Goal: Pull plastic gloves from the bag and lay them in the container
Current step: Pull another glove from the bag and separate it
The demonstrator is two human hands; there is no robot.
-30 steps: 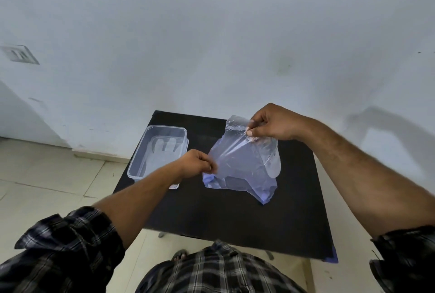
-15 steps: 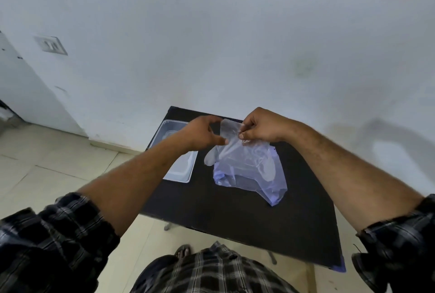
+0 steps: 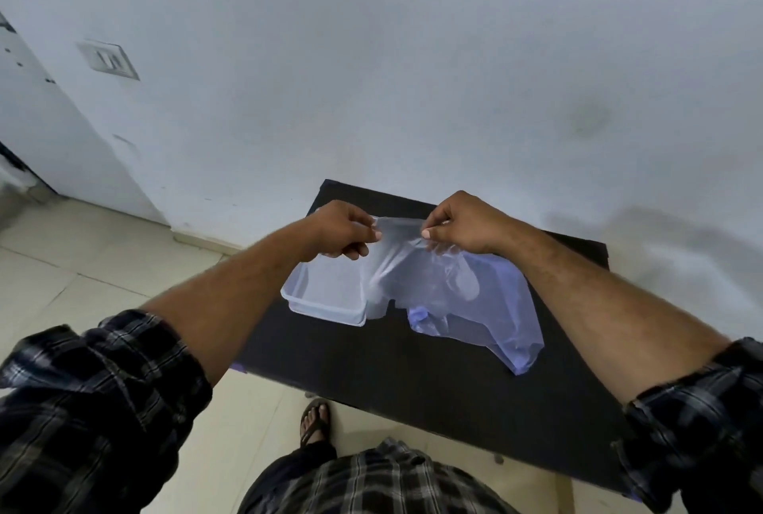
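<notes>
A thin clear plastic glove (image 3: 386, 266) hangs stretched between my two hands above the table. My left hand (image 3: 344, 231) pinches its left top corner and my right hand (image 3: 458, 224) pinches the right one. The glove's fingers droop down over the right rim of the clear plastic container (image 3: 326, 307), which sits on the table's left part. The bluish translucent bag (image 3: 495, 315) lies crumpled on the table to the right, below my right wrist. My left hand hides the container's far end.
The black table (image 3: 433, 381) stands against a white wall (image 3: 371, 80). Tiled floor lies to the left, with a sandalled foot (image 3: 314, 418) under the table's near edge. A switch plate (image 3: 108, 59) is on the wall at left.
My left hand rose from the bag's side to the glove's top edge. Both hands spread the glove apart and carried it left, toward the container. The bag stays on the table.
</notes>
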